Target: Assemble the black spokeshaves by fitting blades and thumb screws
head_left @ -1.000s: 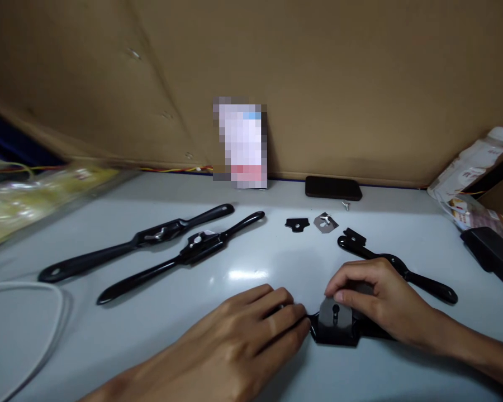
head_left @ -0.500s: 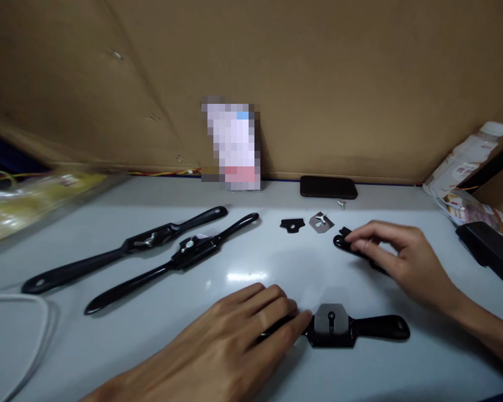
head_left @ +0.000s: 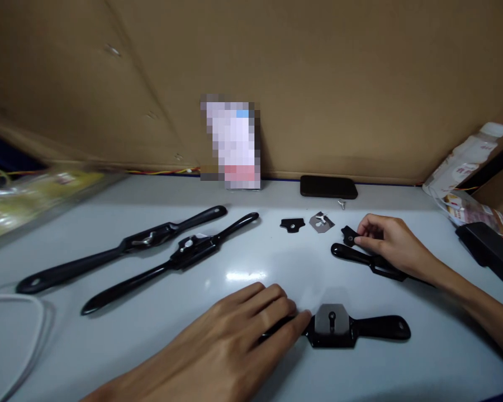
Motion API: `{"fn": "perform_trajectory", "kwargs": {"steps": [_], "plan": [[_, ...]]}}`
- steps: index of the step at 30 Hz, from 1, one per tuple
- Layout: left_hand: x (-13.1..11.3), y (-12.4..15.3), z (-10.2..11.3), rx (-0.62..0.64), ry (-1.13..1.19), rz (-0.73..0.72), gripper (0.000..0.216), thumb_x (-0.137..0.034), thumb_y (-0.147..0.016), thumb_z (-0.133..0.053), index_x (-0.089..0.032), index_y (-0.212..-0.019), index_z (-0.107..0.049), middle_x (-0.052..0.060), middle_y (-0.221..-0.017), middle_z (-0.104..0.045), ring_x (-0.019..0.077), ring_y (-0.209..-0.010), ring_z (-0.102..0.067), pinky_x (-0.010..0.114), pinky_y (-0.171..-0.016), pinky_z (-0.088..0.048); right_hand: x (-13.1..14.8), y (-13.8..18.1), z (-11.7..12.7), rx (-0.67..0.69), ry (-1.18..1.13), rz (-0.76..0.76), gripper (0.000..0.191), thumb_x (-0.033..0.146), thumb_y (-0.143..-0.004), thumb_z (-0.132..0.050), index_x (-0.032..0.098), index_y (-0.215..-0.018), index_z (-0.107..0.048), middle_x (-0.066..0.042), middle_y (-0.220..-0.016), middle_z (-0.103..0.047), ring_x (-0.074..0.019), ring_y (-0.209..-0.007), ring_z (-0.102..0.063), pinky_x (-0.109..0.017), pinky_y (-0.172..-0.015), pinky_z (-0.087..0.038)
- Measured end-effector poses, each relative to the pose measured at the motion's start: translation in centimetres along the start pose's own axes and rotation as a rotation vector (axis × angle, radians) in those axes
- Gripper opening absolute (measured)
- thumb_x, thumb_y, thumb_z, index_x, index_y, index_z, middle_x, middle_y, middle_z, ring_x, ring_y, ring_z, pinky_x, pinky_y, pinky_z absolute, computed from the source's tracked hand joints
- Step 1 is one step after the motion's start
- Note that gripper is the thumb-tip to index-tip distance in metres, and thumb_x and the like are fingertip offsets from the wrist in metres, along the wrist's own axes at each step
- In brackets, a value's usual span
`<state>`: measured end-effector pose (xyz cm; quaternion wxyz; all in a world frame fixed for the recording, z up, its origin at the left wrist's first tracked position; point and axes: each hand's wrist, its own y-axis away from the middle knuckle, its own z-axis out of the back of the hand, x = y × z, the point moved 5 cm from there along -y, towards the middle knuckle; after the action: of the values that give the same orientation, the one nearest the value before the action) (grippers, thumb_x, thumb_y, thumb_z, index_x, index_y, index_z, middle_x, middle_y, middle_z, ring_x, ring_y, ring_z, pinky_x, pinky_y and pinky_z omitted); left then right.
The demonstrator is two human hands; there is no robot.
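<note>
My left hand point(head_left: 247, 329) is closed over the left handle of a black spokeshave point(head_left: 383, 328) lying at the front of the table. A grey blade point(head_left: 332, 321) with a keyhole slot rests on its middle, and the hand hides the left handle. Farther back on the right, my right hand point(head_left: 392, 237) pinches the edge of a small black cap plate point(head_left: 349, 235) with a round hole. Just below that hand lies another spokeshave body point(head_left: 352, 253), partly hidden by my wrist. A second cap plate point(head_left: 292, 225) and a loose blade point(head_left: 318, 228) with a thumbscrew point(head_left: 321, 218) on it lie to the left.
Two more spokeshaves point(head_left: 67, 274) point(head_left: 129, 290) lie at left. A thumbscrew point(head_left: 341, 205) sits before a dark phone-like slab point(head_left: 328, 187). A bottle point(head_left: 461, 162) and black object point(head_left: 490, 254) stand right; a plastic bag point(head_left: 33, 204) and white cable point(head_left: 42, 318) are left.
My right hand has shifted slightly up and away from the rear spokeshave's handle end, and now pinches the cap plate behind it. My left hand stays on the front spokeshave.
</note>
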<state>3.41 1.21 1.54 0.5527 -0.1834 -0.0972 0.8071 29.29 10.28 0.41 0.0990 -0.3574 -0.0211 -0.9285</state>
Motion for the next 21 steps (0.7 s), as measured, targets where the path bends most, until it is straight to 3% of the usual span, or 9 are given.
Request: {"fn": "perform_trajectory", "kwargs": {"steps": [2, 4, 7, 12, 16, 18, 21], "plan": [[0.1, 0.1, -0.1, -0.027, 0.002, 0.001, 0.051, 0.0, -0.086, -0.04, -0.014, -0.131, -0.062, 0.009, -0.1, -0.071, 0.0234, -0.092, -0.066, 0.039, -0.085, -0.057, -0.2, -0.1, 0.4, 0.022, -0.178, -0.053, 0.02, 0.034, -0.077, -0.07, 0.02, -0.091, -0.064, 0.001, -0.072, -0.06, -0.0163, -0.067, -0.055, -0.03, -0.062, -0.043], [0.1, 0.1, -0.1, -0.039, 0.0, 0.0, 0.051, 0.001, -0.086, -0.039, -0.013, -0.13, -0.062, 0.01, -0.099, -0.071, 0.0234, -0.091, -0.065, 0.038, -0.084, -0.057, -0.2, 0.0, 0.8, 0.065, -0.371, -0.119, 0.042, 0.033, -0.074, -0.072, 0.019, -0.113, -0.065, 0.001, -0.077, -0.061, -0.016, -0.068, -0.056, -0.031, -0.063, -0.045], [0.0, 0.0, 0.0, -0.013, -0.019, -0.011, 0.05, 0.001, -0.086, -0.04, -0.013, -0.128, -0.062, 0.009, -0.098, -0.072, 0.0228, -0.089, -0.065, 0.037, -0.082, -0.058, 0.5, 0.5, 1.4, 0.143, -0.577, -0.182, 0.058, 0.034, -0.079, -0.069, 0.019, -0.134, -0.06, -0.002, -0.083, -0.061, -0.0168, -0.069, -0.058, -0.033, -0.064, -0.048], [-0.1, -0.3, 0.4, -0.011, -0.029, -0.01, 0.048, 0.002, -0.084, -0.041, -0.012, -0.126, -0.061, 0.01, -0.099, -0.072, 0.0229, -0.09, -0.066, 0.037, -0.081, -0.058, 1.9, 1.2, 1.9, 0.059, -0.618, -0.119, 0.035, 0.042, -0.084, -0.065, 0.021, -0.112, -0.068, -0.01, -0.092, -0.065, -0.0231, -0.08, -0.063, -0.039, -0.069, -0.053], [-0.2, -0.5, 0.3, -0.015, -0.032, -0.023, 0.047, 0.003, -0.082, -0.04, -0.011, -0.122, -0.062, 0.01, -0.099, -0.072, 0.0222, -0.087, -0.066, 0.036, -0.081, -0.059, 2.2, 1.7, 0.7, 0.091, -0.823, -0.235, 0.026, 0.036, -0.075, -0.077, 0.021, -0.092, -0.064, -0.006, -0.087, -0.065, -0.02, -0.075, -0.063, -0.035, -0.067, -0.052], [-0.2, -0.4, 0.2, -0.017, -0.04, -0.019, 0.048, 0.002, -0.082, -0.04, -0.011, -0.123, -0.062, 0.01, -0.1, -0.072, 0.0223, -0.087, -0.066, 0.036, -0.08, -0.059, 2.6, 2.1, 0.0, 0.153, -0.859, -0.264, 0.028, 0.031, -0.071, -0.081, 0.021, -0.091, -0.064, -0.002, -0.083, -0.064, -0.0161, -0.071, -0.06, -0.03, -0.064, -0.049], [-0.1, -0.3, 0.2, -0.014, -0.046, -0.003, 0.048, 0.002, -0.084, -0.041, -0.012, -0.124, -0.062, 0.009, -0.101, -0.073, 0.0225, -0.089, -0.066, 0.036, -0.081, -0.058, 3.5, 2.7, -0.5, 0.236, -0.694, -0.224, 0.033, 0.03, -0.073, -0.082, 0.022, -0.103, -0.071, 0.003, -0.074, -0.059, -0.0122, -0.065, -0.053, -0.026, -0.058, -0.04]]}}
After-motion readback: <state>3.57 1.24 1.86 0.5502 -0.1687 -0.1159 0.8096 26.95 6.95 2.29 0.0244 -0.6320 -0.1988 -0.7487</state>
